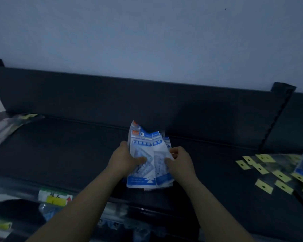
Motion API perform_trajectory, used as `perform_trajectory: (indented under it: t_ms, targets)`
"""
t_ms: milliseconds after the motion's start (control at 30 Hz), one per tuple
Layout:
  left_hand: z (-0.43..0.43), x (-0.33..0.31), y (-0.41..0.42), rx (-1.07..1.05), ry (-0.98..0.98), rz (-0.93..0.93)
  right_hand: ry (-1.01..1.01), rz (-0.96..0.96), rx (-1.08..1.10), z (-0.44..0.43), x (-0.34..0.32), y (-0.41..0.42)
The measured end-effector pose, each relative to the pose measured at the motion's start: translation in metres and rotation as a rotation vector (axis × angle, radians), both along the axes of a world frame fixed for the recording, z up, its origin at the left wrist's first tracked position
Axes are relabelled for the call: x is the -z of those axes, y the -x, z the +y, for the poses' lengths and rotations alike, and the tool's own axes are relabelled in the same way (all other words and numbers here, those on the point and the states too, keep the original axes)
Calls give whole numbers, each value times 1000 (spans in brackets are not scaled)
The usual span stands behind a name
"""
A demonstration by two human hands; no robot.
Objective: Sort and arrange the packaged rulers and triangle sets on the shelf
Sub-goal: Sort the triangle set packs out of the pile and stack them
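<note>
Dark metal shelf; left hand, right hand fingers gripping glossy blue-white plastic packets, fanned.

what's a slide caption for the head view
Left hand and right hand grip fanned blue-and-white ruler packs at a dark shelf.

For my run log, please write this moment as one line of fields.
hands: left hand and right hand both grip blue-white ruler packets | place: middle of dark shelf | nearby: yellow-tagged packets at right

A shop: dark shelf with price label.
</note>
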State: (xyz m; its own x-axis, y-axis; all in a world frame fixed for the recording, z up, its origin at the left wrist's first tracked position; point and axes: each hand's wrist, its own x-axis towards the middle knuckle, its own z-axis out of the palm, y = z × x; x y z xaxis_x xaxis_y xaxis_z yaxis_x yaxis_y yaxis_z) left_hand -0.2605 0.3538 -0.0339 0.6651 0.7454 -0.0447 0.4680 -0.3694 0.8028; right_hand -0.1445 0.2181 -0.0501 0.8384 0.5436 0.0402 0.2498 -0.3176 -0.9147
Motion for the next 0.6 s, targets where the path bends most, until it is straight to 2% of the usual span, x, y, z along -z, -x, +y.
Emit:
perform_trajectory:
  t_ms: [67,167,233,300,367,533,600]
  targets:
    - [7,5,0,2,-74,130,67,-97,-15,1,4,0]
    - [11,9,2,-23,-294,297,219,-234,-55,-1,5,-2]
    - [8,8,3,-23,-469,322,260,-312,-87,-7,1,-3]
    - [3,4,-1,6,-605,249,272,-407,-106,-15,-2,-4]
    - [-8,-1,-8,76,-661,157,321,-509,-91,-26,-5,-7]
    - [-48,-7,-39,259,-651,-48,444,-659,50,-66,-11,-20]
    - [-67,-9,-52,312,-657,-68,488,-675,101,-88,-14,-24]
